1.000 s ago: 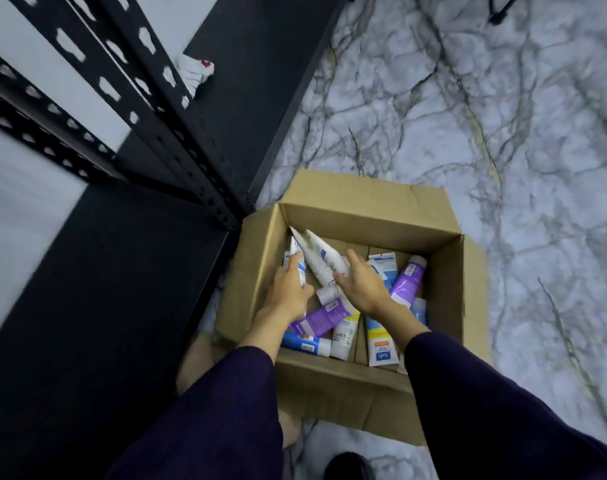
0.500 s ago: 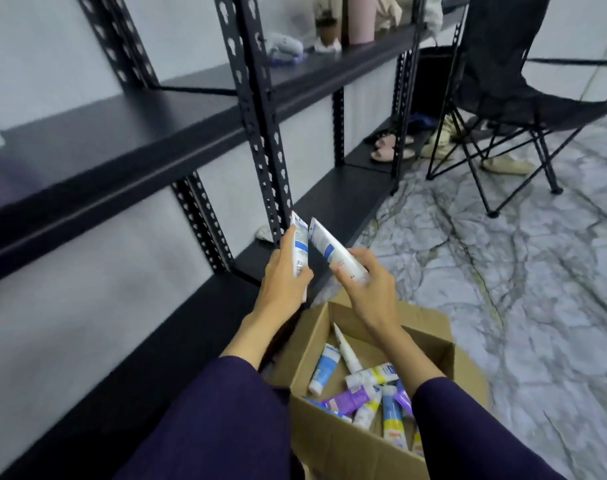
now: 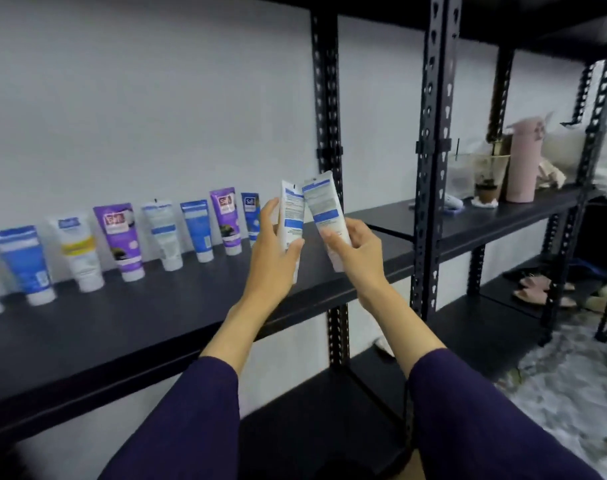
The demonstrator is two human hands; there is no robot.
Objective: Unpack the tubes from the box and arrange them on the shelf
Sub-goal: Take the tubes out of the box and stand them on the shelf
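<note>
My left hand (image 3: 273,252) grips a white tube with a blue band (image 3: 292,211), held upright above the black shelf (image 3: 129,317). Beside it my right hand (image 3: 355,252) grips a second white and blue tube (image 3: 324,209), its top leaning against the first. Both tubes hover over the right part of the shelf board. A row of several tubes stands caps down along the wall, among them a blue tube (image 3: 23,261), a purple tube (image 3: 120,237) and another purple tube (image 3: 226,218). The box is out of view.
Black perforated uprights (image 3: 433,161) divide this shelf from the adjoining unit, which holds a pink bottle (image 3: 524,159) and a plastic cup (image 3: 482,174). Sandals (image 3: 534,289) lie on a lower board at the right. Marble floor (image 3: 572,382) shows at the lower right.
Both hands have lifted a tube each out of the box and raised them to the shelf. The view swung up from the box to the row of tubes.
</note>
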